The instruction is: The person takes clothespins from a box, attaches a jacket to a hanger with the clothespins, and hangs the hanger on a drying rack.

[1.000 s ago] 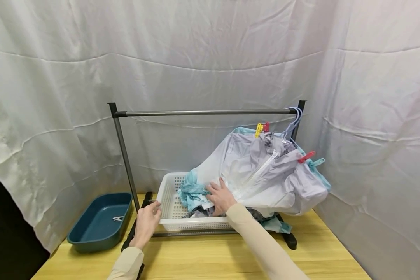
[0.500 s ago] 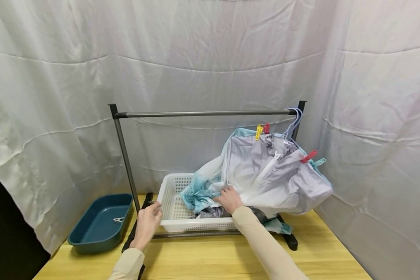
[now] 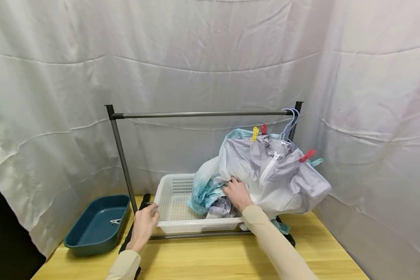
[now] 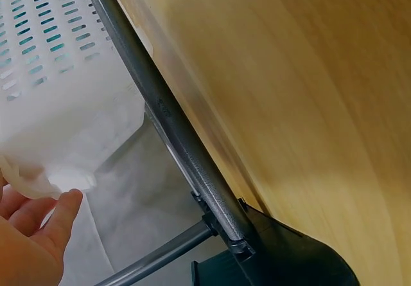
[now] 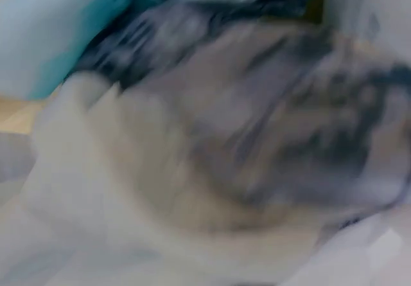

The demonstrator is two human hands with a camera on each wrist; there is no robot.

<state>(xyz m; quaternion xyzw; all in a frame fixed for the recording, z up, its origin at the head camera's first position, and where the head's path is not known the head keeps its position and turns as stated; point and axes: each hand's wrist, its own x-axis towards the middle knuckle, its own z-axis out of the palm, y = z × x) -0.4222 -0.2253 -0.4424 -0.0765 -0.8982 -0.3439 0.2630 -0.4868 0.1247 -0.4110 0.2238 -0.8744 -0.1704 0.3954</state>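
My left hand grips the left front corner of a white perforated basket; in the left wrist view, thumb and fingers pinch its rim. A lavender-and-white zip jacket with a teal lower part hangs at the rack's right end and spills into the basket. My right hand is at the jacket's lower front, fingers bent into the fabric and partly hidden. Below it bunches greyish patterned cloth. The right wrist view is blurred, showing patterned cloth and teal fabric.
A metal rack spans the basket, its front bar low before it. Blue hangers and red, yellow and teal clothespins hold the garments. A dark teal tub with a white clip stands left.
My right hand has moved right, its spread fingers drawing in. The jacket's teal part and the bunched cloth have shifted right, baring more basket floor. My left hand stays at the basket corner.
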